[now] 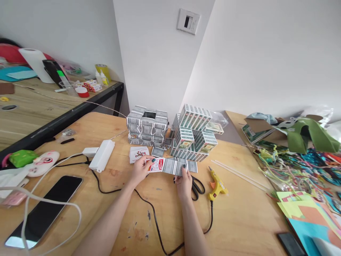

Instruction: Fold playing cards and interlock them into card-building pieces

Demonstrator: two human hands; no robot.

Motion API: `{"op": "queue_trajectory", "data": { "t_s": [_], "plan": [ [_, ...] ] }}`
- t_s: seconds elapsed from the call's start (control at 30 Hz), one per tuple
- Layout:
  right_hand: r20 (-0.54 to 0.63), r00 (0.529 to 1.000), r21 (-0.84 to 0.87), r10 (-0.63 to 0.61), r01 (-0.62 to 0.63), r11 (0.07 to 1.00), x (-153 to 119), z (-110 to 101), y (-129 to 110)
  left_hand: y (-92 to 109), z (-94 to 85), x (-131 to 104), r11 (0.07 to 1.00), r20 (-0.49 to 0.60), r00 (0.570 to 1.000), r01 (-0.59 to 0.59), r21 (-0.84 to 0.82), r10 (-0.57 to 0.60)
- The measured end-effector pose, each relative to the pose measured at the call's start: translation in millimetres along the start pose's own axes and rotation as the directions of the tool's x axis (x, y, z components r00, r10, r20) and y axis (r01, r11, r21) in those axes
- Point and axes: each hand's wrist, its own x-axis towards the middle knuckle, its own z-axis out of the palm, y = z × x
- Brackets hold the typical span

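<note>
A strip of joined playing cards [168, 165] stretches between my two hands, mostly patterned backs with a red and white printed card at its left end. My left hand [141, 168] pinches that left end. Further right, my right hand [183, 183] grips the strip with its thumb on top. Behind my left hand lie loose playing cards [138, 154], a joker uppermost. A box-like structure built of cards [147, 128] stands behind, with a dark opening in its top. Stacked card boxes [193, 133] rise to its right. Black-handled scissors [197, 187] lie beside my right hand.
A yellow glue gun [217, 185] with a black cord lies right of the scissors, near clear glue sticks [239, 174]. A white power strip [102, 155] and a phone [45, 209] are at left. Coloured paper [306, 213] and craft materials cover the right side.
</note>
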Motion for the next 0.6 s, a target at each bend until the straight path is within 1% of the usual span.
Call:
{"op": "queue_trajectory", "data": {
  "t_s": [0.13, 0.23, 0.33, 0.43, 0.53, 0.6],
  "plan": [
    [0.015, 1.000, -0.019, -0.025, 0.026, 0.999, -1, -1, 0, -1, -2.1, 2, 0.998, 0.001, 0.999, -0.040, 0.044, 0.040],
    [0.036, 0.995, -0.026, -0.096, 0.097, 0.995, -3, 0, -1, -2, -2.8, 1, 0.992, 0.002, 0.995, -0.104, 0.074, 0.105],
    [0.084, 0.980, -0.032, -0.183, 0.186, 0.982, -3, 2, -3, -4, -1.8, 0, 0.987, 0.031, 0.987, -0.158, 0.016, 0.157],
    [0.113, 0.968, -0.038, -0.222, 0.228, 0.973, -2, 1, -3, -9, -0.5, 1, 0.981, 0.040, 0.980, -0.191, -0.041, 0.192],
    [0.118, 0.962, -0.028, -0.247, 0.252, 0.967, 1, -3, 0, -12, -0.7, 2, 0.973, 0.015, 0.974, -0.226, -0.045, 0.227],
    [0.114, 0.953, -0.064, -0.279, 0.288, 0.956, 2, -6, 1, -11, -1.3, 3, 0.959, 0.034, 0.959, -0.280, -0.038, 0.281]
  ]
}}
